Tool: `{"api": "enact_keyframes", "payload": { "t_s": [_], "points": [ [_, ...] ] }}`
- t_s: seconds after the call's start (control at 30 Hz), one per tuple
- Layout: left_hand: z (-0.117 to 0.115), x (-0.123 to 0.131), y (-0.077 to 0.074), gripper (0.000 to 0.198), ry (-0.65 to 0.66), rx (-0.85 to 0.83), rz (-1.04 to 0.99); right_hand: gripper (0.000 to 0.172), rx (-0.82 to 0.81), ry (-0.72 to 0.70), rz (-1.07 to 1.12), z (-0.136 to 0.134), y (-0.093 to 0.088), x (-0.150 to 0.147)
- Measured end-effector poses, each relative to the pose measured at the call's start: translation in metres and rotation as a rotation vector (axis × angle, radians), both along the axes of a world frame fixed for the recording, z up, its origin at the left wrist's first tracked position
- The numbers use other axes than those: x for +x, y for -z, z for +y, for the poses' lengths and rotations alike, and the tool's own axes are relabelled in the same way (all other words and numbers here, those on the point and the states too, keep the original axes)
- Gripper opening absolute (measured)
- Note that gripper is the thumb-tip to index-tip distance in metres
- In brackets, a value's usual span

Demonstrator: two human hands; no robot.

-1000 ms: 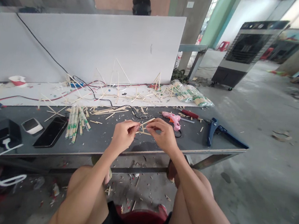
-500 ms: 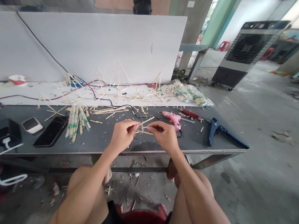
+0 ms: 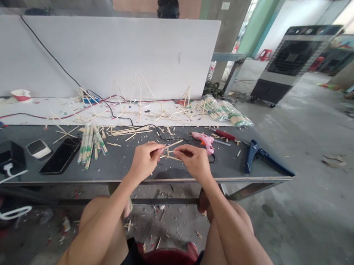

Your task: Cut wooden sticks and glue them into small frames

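Between my hands, just above the front part of the grey table (image 3: 119,172), is a small frame of joined wooden sticks (image 3: 173,157). My left hand (image 3: 146,159) is closed in a pinch on the frame's left side, where one stick slants up to the right. My right hand (image 3: 194,160) pinches a short piece at the frame's right side; the fingertips partly hide it. Behind my right hand lies a pink glue gun (image 3: 206,141). Loose wooden sticks (image 3: 129,131) are scattered behind my left hand.
Packets of sticks (image 3: 89,145), a black phone (image 3: 60,156) and a black adapter (image 3: 7,156) lie to the left. A red-handled tool (image 3: 225,135) and a blue clamp-like tool (image 3: 251,155) are to the right. Stick structures (image 3: 140,97) stand behind, near a white board (image 3: 108,58).
Almost nothing differs. My right fingertips have shifted very slightly left, and both hands keep their pinch on the stick frame.
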State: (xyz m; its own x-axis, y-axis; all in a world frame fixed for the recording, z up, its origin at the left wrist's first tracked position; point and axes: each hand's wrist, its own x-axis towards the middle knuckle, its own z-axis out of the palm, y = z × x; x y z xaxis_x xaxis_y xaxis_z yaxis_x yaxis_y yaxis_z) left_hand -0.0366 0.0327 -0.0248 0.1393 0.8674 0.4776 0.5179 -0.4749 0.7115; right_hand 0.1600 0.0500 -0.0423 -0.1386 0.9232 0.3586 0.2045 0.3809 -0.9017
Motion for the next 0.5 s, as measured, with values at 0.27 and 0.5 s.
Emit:
{"api": "enact_keyframes", "payload": {
  "t_s": [0.27, 0.5],
  "points": [
    [0.0006, 0.0004, 0.0001, 0.023, 0.002, 0.009, -0.011, 0.017, -0.008, 0.013, -0.005, -0.0013, 0.0004, -0.0001],
    [0.0001, 0.0013, -0.0005, 0.025, 0.009, 0.016, -0.010, 0.016, -0.013, 0.009, -0.010, -0.0012, 0.0003, 0.0010]
  ]
}}
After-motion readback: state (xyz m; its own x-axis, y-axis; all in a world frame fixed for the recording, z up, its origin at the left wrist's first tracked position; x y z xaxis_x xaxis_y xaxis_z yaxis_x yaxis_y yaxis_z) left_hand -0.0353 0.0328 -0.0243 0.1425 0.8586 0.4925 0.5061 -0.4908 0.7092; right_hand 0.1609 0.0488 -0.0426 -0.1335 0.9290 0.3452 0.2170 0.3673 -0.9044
